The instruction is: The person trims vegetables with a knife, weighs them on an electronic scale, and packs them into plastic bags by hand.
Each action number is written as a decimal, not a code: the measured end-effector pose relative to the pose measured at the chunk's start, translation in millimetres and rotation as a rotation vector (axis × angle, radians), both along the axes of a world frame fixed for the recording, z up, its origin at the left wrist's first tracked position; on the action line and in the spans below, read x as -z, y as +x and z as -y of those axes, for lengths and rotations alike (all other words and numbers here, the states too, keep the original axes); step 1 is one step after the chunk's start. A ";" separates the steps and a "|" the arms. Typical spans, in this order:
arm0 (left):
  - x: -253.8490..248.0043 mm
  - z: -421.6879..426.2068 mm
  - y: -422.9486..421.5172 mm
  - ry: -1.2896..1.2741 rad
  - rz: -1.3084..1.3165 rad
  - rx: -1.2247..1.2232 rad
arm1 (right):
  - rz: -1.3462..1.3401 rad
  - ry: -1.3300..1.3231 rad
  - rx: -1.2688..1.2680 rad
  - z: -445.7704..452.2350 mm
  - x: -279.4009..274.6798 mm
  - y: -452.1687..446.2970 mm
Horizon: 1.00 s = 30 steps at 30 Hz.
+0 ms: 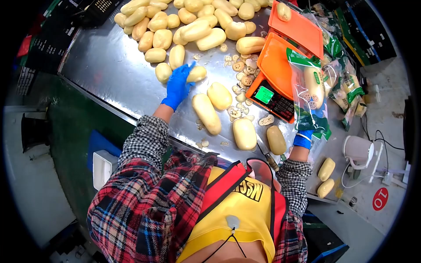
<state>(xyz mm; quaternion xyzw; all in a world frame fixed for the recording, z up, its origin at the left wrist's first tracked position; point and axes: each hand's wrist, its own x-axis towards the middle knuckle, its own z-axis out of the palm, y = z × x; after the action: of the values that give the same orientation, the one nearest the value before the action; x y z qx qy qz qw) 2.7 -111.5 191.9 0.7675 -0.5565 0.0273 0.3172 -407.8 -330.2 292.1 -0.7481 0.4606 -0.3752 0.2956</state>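
My left hand [177, 87], in a blue glove, reaches over the metal table with its fingers at a pale yellow root piece [197, 74]; the fingertips partly cover that piece's left end. Around it lie more root pieces, a long one [206, 114] and a rounder one [219, 96] just below. My right hand [303, 138], also gloved in blue, is at the bottom of a clear and green plastic bag [310, 90] with a root piece inside. The bag hides most of those fingers.
An orange scale [274, 65] with a green-lit display stands left of the bag. Cut slices [239, 66] and a knife [267, 157] lie nearby. A large pile of roots [193, 30] covers the back. Filled bags [351, 83] and a white cup [358, 151] are at the right.
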 end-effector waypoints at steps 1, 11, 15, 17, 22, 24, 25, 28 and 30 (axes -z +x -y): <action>-1.3 -3.6 -5.5 -0.012 -0.009 0.063 | -0.003 0.003 0.003 0.7 4.7 -2.3; 11.0 -29.9 -28.2 -0.098 -0.250 -0.027 | -0.039 0.053 0.014 -8.9 25.8 -15.9; -4.2 -26.8 -35.8 -0.070 -0.316 -0.103 | -0.049 0.054 0.016 -10.3 25.1 -17.5; 6.5 -29.3 -29.6 -0.097 -0.210 -0.134 | -0.052 0.054 0.012 -7.3 21.8 -16.1; 7.2 -28.9 -18.1 -0.023 -0.304 -0.062 | -0.077 0.024 0.018 7.4 -1.9 -15.7; 3.5 -26.9 -17.8 -0.025 -0.303 -0.047 | -0.089 0.002 0.031 12.9 -11.1 -20.6; 2.4 -26.5 -18.0 -0.036 -0.307 -0.039 | -0.095 -0.012 0.051 13.2 -14.1 -24.7; -1.6 -23.3 -18.9 -0.023 -0.292 -0.039 | -0.065 -0.082 0.130 25.5 1.3 -41.4; 4.4 -24.3 -15.6 -0.065 -0.263 -0.041 | -0.053 -0.111 0.203 34.0 13.6 -66.9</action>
<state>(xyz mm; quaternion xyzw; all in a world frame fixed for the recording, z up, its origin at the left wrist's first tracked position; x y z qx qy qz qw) -12.9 -87.2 187.5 0.7651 -0.4930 -0.0488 0.4113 -474.6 -364.2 278.4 -0.7226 0.5201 -0.4081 0.2018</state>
